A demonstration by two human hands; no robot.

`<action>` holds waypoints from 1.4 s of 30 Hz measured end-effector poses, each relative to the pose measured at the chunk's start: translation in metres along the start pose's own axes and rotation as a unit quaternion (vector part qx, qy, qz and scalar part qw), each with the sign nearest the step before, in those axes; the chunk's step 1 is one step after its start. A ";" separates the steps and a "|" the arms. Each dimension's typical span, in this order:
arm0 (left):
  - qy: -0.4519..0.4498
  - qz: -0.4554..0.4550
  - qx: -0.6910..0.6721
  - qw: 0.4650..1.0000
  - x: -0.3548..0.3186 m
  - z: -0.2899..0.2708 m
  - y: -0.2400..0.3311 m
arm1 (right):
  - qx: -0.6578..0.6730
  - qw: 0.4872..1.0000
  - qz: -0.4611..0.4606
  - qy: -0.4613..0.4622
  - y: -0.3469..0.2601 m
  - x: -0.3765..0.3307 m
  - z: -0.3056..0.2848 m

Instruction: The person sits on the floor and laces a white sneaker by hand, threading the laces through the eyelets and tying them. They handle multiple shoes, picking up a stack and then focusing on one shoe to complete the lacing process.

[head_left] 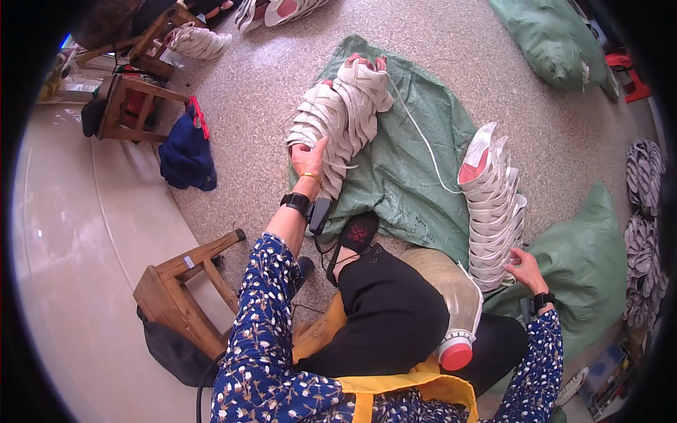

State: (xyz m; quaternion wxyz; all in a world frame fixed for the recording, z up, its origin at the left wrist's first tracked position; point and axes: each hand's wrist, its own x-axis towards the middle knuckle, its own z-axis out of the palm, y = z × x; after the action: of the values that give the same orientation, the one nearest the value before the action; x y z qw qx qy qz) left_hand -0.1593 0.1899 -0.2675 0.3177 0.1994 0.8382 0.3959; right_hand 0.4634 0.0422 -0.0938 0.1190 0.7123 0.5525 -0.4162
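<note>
My left hand (308, 159) reaches forward, its fingers closed on the edge of a white shoe upper in a nested stack of shoe uppers (345, 120). The stack has pink linings and lies on a green woven sack (416, 162). At the right, a second stack of white shoe uppers (493, 211) leans upright beside my leg. My right hand (525, 271) is at that stack's lower end, thumb and fingers apart; whether the fingertips touch it I cannot tell. A white cord (421, 130) runs from the first stack towards the second.
A clear plastic jug with a red cap (455, 356) lies by my legs. Wooden stools (185, 296) and a blue cloth bag (187, 156) stand left. Full green sacks (582, 261) lie right, near more stacked uppers (643, 268). Several white uppers (197, 42) lie at the far left.
</note>
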 end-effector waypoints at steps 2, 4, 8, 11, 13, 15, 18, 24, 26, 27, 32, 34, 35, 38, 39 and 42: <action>0.005 0.021 -0.024 0.999 -0.001 0.002 0.000 | 0.008 1.000 -0.023 0.013 -0.013 0.009 -0.006; 0.019 0.021 0.016 0.999 -0.006 0.004 0.013 | 0.031 0.999 -0.040 0.012 -0.040 0.018 -0.011; 0.022 -0.048 0.137 0.989 -0.020 0.018 0.057 | 0.053 0.993 -0.103 0.001 -0.107 0.035 -0.013; 0.022 -0.076 0.188 0.979 -0.024 0.021 0.070 | 0.076 0.986 -0.145 -0.043 -0.168 0.055 -0.001; 0.025 -0.083 0.207 0.975 -0.027 0.025 0.078 | 0.062 0.977 -0.190 -0.068 -0.206 0.067 0.013; 0.035 -0.078 0.208 0.974 -0.025 0.030 0.077 | 0.093 0.965 -0.229 -0.090 -0.243 0.080 0.035; 0.035 -0.061 0.200 0.977 -0.019 0.032 0.074 | 0.115 0.954 -0.258 -0.101 -0.289 0.097 0.070; 0.098 0.007 0.143 0.985 0.008 0.009 0.019 | 0.148 0.934 -0.294 -0.136 -0.338 0.103 0.111; 0.050 -0.006 0.095 0.994 0.007 -0.006 0.012 | 0.159 0.929 -0.316 -0.107 -0.332 0.100 0.113; 0.021 -0.007 0.071 0.997 -0.001 -0.016 0.013 | 0.151 0.933 -0.312 -0.096 -0.327 0.099 0.110; 0.002 0.028 0.078 0.997 -0.045 -0.066 -0.008 | 0.113 0.951 -0.277 -0.082 -0.308 0.101 0.100; -0.006 0.051 0.087 0.995 -0.071 -0.088 -0.009 | 0.131 0.950 -0.272 -0.080 -0.311 0.099 0.100; -0.009 0.062 0.092 0.994 -0.085 -0.099 -0.007 | 0.139 0.950 -0.270 -0.079 -0.313 0.099 0.099; -0.014 0.074 0.135 0.988 -0.123 -0.126 0.002 | 0.151 0.941 -0.292 -0.081 -0.329 0.091 0.097; -0.014 0.075 0.153 0.985 -0.133 -0.134 0.002 | 0.158 0.931 -0.321 -0.074 -0.337 0.087 0.095; -0.023 0.150 0.129 0.980 -0.151 -0.150 -0.004 | 0.170 0.898 -0.402 -0.051 -0.367 0.083 0.094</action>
State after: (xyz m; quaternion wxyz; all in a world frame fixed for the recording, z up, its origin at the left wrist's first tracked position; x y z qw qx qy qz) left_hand -0.1541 0.0182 -0.1416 0.2457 0.3715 0.8349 0.3233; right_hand 0.0982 0.1725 -0.1066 -0.1536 0.4162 0.7058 -0.5523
